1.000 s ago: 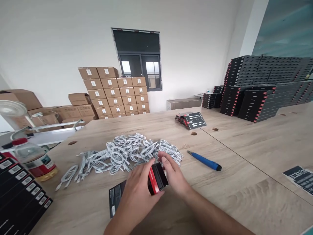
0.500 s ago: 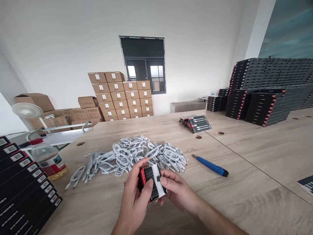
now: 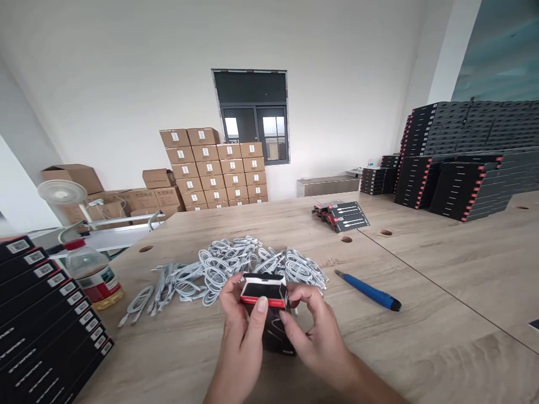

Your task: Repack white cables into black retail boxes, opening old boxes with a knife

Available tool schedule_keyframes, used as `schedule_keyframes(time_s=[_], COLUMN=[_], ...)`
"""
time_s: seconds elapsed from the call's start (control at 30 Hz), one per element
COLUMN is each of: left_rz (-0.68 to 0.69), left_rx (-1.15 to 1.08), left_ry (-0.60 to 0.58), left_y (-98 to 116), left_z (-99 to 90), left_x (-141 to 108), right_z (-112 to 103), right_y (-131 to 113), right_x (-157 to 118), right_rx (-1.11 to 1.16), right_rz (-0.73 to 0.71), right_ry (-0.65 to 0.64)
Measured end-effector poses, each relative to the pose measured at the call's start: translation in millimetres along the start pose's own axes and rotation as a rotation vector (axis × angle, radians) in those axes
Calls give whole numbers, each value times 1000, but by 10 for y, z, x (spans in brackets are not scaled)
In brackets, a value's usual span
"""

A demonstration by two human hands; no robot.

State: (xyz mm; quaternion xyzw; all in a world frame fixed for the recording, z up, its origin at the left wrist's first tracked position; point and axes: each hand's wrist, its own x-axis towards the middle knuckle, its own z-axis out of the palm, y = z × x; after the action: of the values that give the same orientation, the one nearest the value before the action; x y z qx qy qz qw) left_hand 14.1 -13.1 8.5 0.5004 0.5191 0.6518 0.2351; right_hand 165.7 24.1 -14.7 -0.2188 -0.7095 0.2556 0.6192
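A small black box [image 3: 275,331] with a red stripe is held near the table's front, its top end open and a white inner edge showing. My left hand [image 3: 244,331] grips its left side, the thumb on the red stripe. At the box's right side is my right hand [image 3: 314,331], thumb and fingers closed on the edge. Just beyond the hands lies a heap of coiled white cables [image 3: 227,266]. To the right rests a blue pen-like tool [image 3: 370,292].
Black boxes [image 3: 50,320] are stacked at the left, beside a red-capped bottle [image 3: 95,275]. Flat black cartons [image 3: 347,216] lie at the table's far side. Tall black box stacks [image 3: 458,185] stand at the right. The wooden table [image 3: 421,331] has round holes.
The black box has been turned in my hands, so its open top and printed front now show. My right hand has shifted to its upper right edge. The view has moved slightly.
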Motion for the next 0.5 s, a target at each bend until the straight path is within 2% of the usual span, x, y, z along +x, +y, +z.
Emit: schedule_keyframes(time_s=[0.1,0.23,0.33,0.43,0.5], left_rz=[105,313,438,470,434], left_rx=[23,193,257,212,120], left_ry=[-41,-109,-86,-88,-79], left_y=[-79,-137,-100,-29,14], left_z=[-22,-127,-170,-148,-119], left_x=[-16,24,61,60,35], right_z=[-65,-173,-210,-192,-166], right_y=[46,23,5,12,14], right_x=[40,101,138,139,119], right_rx=[-28,-72,-107,-78,18], right_rz=[-27,-116,-135,-115,-78], right_ry=[6,-80,-67,-23,9])
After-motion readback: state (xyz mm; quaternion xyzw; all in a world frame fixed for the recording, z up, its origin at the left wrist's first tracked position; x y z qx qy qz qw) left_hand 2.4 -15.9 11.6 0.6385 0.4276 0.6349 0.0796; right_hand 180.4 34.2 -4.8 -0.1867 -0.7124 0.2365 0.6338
